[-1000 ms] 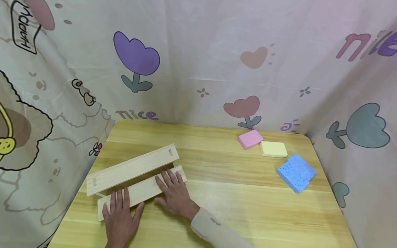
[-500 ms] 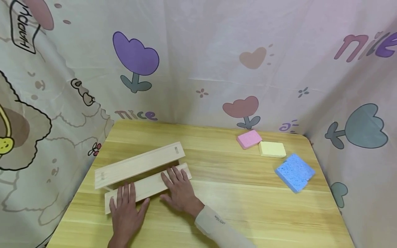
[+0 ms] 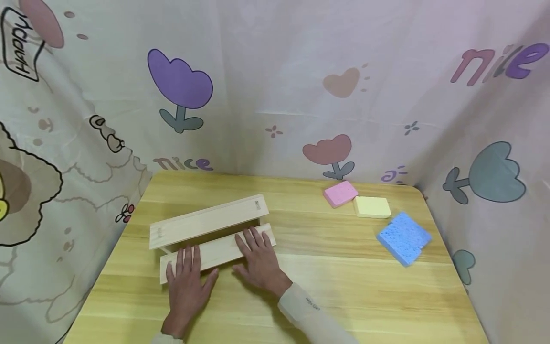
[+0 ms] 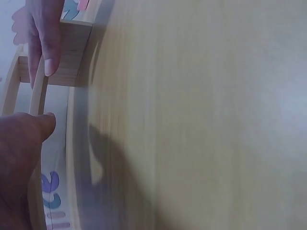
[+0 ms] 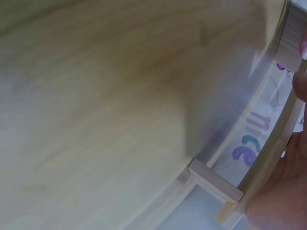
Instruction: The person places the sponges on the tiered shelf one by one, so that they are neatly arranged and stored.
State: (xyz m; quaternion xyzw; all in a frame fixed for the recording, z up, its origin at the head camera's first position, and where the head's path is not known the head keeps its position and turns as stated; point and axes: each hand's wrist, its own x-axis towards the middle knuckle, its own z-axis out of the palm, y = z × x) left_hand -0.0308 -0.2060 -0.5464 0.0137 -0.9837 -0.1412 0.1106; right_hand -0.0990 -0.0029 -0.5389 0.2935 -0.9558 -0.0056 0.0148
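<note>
A pale wooden two-tier rack point(image 3: 210, 220) stands at the left of the table, set at a slant. Its higher plank lies at the back and its lower plank in front. My left hand point(image 3: 186, 286) holds the left part of the lower plank, fingers across its top and thumb at the front edge. The right hand point(image 3: 260, 260) holds the same plank near its right end in a like way. In the left wrist view the right thumb point(image 4: 50, 62) meets the plank's edge. An end board point(image 5: 216, 179) of the rack shows in the right wrist view.
At the back right of the wooden table point(image 3: 326, 291) lie a pink sponge point(image 3: 341, 194), a pale yellow sponge point(image 3: 372, 207) and a blue sponge point(image 3: 404, 238). A printed curtain point(image 3: 258, 86) hangs behind and along both sides.
Both hands have moved the wooden rack to the right and slightly away from me, keeping their places on the lower plank. The sponges stay where they were; the head view has shifted a little.
</note>
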